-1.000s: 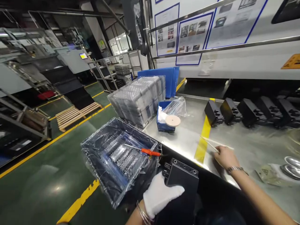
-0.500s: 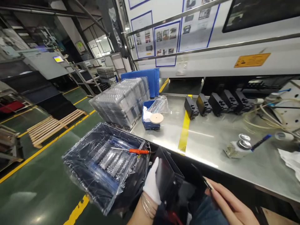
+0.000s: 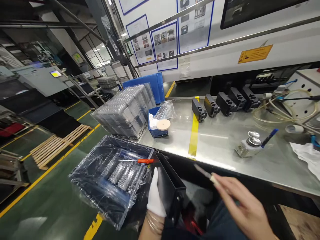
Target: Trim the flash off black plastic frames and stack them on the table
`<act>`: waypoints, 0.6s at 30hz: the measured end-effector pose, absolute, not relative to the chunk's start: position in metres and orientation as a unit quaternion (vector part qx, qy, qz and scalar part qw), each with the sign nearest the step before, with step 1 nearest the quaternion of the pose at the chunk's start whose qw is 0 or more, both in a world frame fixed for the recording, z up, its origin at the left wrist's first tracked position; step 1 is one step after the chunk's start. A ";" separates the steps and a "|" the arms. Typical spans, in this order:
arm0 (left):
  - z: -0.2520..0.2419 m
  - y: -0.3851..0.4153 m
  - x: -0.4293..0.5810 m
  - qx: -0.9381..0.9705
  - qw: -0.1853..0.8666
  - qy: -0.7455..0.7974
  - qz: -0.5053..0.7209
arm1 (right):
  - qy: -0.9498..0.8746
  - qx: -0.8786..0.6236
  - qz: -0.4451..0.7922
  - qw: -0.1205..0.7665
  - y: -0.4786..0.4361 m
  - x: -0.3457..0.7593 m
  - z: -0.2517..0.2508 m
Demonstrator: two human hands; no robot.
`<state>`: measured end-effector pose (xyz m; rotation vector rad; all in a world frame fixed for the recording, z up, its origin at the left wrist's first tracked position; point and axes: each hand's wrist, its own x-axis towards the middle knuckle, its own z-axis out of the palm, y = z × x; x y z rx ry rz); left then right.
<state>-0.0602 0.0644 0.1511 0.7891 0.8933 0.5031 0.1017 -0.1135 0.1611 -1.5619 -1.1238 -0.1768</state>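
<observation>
My left hand (image 3: 155, 196), in a white glove, grips a black box-shaped part (image 3: 170, 185) held on edge below the table's front. My bare right hand (image 3: 241, 208) is closed in a pinch on a thin pale stick (image 3: 205, 173), its tip pointing up and left toward the black part. Both hands hover over my lap, in front of the steel table (image 3: 225, 146).
A plastic-lined crate (image 3: 110, 176) with an orange-handled screwdriver (image 3: 140, 161) stands at my left. On the table are several black parts (image 3: 222, 103), a blue bin (image 3: 156, 128), stacked clear trays (image 3: 127, 111), a yellow tape line (image 3: 193, 136), tubing and a white cloth (image 3: 306, 153).
My right hand left the table with the stick and came down to my lap. My left hand turned the black part on edge. The view swung right.
</observation>
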 end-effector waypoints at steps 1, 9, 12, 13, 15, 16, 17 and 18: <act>0.147 0.068 -0.063 0.337 0.820 0.409 0.216 | -0.459 -0.677 -0.082 0.569 -0.117 0.104 0.164; 0.137 0.074 -0.077 0.234 0.889 0.278 0.279 | -0.574 -0.626 0.134 0.510 -0.124 0.083 0.179; 0.144 0.073 -0.079 0.227 0.886 0.277 0.294 | -0.599 -0.610 0.193 0.481 -0.124 0.079 0.178; 0.145 0.073 -0.079 0.222 0.884 0.279 0.302 | -0.607 -0.605 0.209 0.471 -0.123 0.079 0.178; 0.144 0.073 -0.081 0.205 0.884 0.285 0.308 | -0.613 -0.598 0.219 0.469 -0.123 0.081 0.178; 0.143 0.073 -0.082 0.195 0.884 0.288 0.312 | -0.609 -0.599 0.211 0.476 -0.123 0.081 0.178; 0.140 0.073 -0.082 0.186 0.883 0.290 0.320 | -0.602 -0.602 0.198 0.485 -0.123 0.081 0.178; 0.138 0.074 -0.083 0.177 0.879 0.293 0.333 | -0.597 -0.605 0.189 0.492 -0.123 0.081 0.178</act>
